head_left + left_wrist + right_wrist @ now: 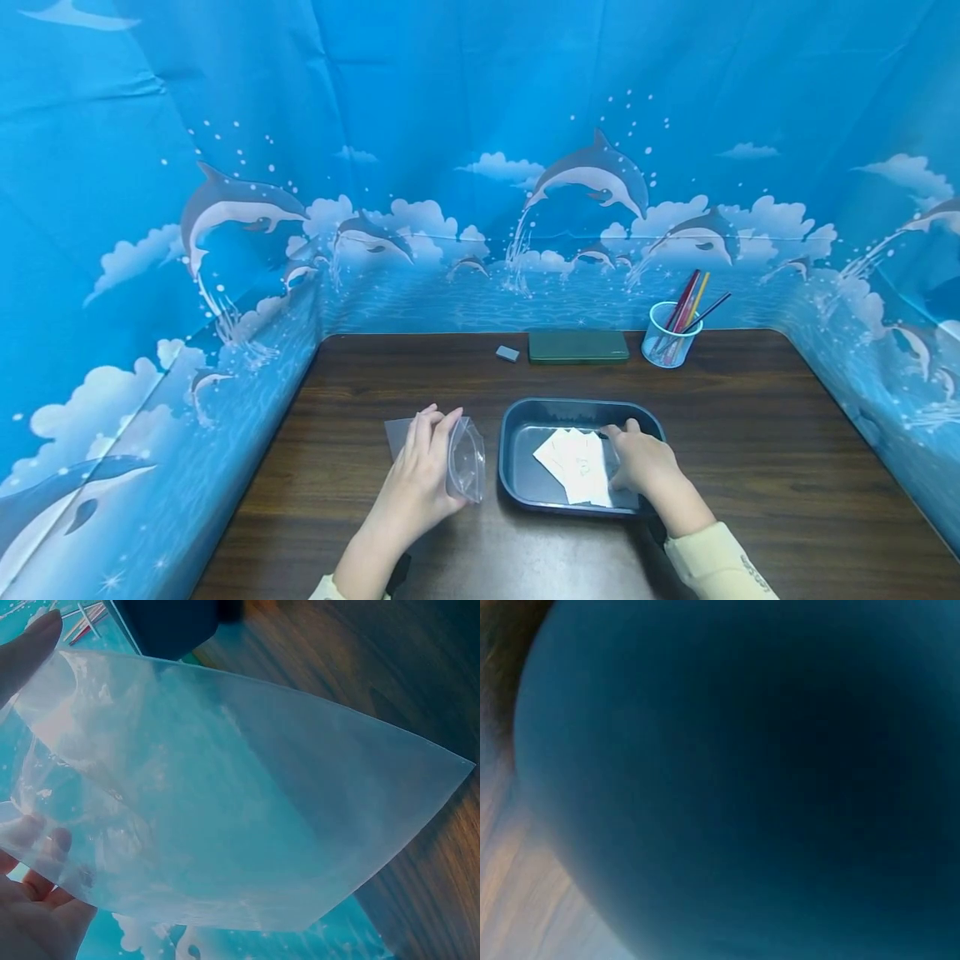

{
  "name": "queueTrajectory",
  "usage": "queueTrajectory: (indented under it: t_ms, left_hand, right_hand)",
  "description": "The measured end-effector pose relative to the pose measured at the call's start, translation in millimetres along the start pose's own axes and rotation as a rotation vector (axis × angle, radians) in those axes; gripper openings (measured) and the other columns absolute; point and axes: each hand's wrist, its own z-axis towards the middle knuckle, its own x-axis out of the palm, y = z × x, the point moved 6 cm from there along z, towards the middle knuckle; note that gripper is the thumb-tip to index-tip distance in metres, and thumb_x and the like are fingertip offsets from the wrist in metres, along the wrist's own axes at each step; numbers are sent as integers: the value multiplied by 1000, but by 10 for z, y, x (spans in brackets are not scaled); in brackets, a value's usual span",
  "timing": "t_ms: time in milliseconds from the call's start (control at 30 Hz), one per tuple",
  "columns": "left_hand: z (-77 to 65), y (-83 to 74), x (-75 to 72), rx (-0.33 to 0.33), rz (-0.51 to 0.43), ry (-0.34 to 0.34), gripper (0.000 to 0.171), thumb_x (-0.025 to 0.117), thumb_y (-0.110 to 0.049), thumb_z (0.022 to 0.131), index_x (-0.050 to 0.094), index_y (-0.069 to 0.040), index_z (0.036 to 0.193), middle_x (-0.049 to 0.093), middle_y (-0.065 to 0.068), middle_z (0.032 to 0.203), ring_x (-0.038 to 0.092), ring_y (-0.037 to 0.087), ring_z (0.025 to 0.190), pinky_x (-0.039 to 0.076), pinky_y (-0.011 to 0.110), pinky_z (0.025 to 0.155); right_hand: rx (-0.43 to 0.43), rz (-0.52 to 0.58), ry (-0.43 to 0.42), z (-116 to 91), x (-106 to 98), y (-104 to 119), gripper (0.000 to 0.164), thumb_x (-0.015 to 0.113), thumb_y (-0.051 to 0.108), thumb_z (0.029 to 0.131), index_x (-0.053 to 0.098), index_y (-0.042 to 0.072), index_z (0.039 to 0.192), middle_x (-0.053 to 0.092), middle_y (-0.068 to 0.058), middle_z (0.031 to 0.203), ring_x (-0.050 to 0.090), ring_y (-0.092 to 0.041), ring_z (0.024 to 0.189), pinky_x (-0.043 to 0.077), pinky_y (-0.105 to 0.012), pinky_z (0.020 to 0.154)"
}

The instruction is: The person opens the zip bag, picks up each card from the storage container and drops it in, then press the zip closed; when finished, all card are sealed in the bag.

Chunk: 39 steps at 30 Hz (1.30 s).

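On the left of the table, my left hand [422, 475] grips a clear plastic bag [467, 460], whose mouth gapes toward the right. In the left wrist view the bag [225, 795] spreads across the picture, thumb on one edge and fingers at the other. To its right stands a dark blue tray [517, 492] with several overlapping white paper pieces [581, 467] in it. My right hand [647, 462] reaches into the tray at the papers' right edge; whether it pinches any is hidden. The tray's blurred wall [667, 787] fills the right wrist view.
Behind the tray lie a small grey-blue block [507, 354] and a green case [577, 347]. A light blue mesh cup [666, 348] with pencils stands at the back right. A blue dolphin-print curtain [450, 167] surrounds the wooden table [765, 467].
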Motion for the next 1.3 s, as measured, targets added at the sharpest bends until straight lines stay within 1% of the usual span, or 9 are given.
queueTrajectory:
  t_ms: [100,200,467,600,733,833,1000,1200,1300]
  left_hand:
    - [2,8,-21,5,3,-9,120,98,-30,40,40,-3,141,44,16,125,35,36,132,43,51,99]
    - [3,20,-60,20,21,-44,119,98,-30,39,42,-2,140,46,17,123,38,37,130,44,51,97]
    - [9,45,-135,45,51,-105,122,98,-32,36,43,-1,139,46,19,122,39,39,128,46,52,95]
    - [7,51,-138,28,56,-99,121,98,-31,35,43,-3,140,46,18,123,38,38,129,46,53,95]
    - [-1,48,-143,15,56,-96,121,98,-31,36,42,-4,140,46,18,123,38,39,129,44,54,97]
    - [-6,43,-151,5,54,-96,121,98,-31,37,42,-4,141,46,18,123,37,38,129,43,54,97]
    - [-8,24,-175,1,59,-119,121,98,-31,37,42,-4,141,45,19,124,37,37,130,44,54,97]
    - [19,-26,-208,4,36,-163,116,97,-30,43,41,-4,142,44,19,127,37,36,130,36,51,105]
    - [36,-67,-239,2,7,-186,116,96,-30,46,39,-5,143,42,20,129,35,34,132,30,49,110]
  right_hand:
    - [-8,30,-19,1,-13,-1,82,93,26,58,57,10,130,49,-21,105,53,-25,65,53,-40,53]
    - [-24,45,-54,-6,-38,-5,76,93,29,58,60,12,124,49,-18,102,52,-23,63,52,-38,50]
    - [-51,68,-215,-113,-280,32,26,84,24,73,68,14,90,56,-5,81,49,-18,59,48,-32,47]
    - [-75,158,-182,-213,-431,81,10,78,18,80,68,17,81,54,3,71,48,-15,60,42,-28,47]
    - [-106,223,-137,-303,-580,121,7,75,17,83,70,19,79,55,8,67,49,-13,60,41,-29,49]
    - [-106,234,-169,-350,-691,130,4,76,18,83,72,18,82,59,7,70,50,-13,60,42,-29,49]
    - [-75,292,-336,-406,-841,131,9,76,19,83,74,16,90,63,5,73,47,-13,54,38,-27,43]
    - [-84,383,-666,-579,-1030,218,16,78,24,81,75,20,96,63,8,75,41,-11,48,32,-24,37]
    - [-122,459,-784,-676,-1106,307,17,80,22,80,76,21,96,60,14,73,42,-9,50,31,-23,38]
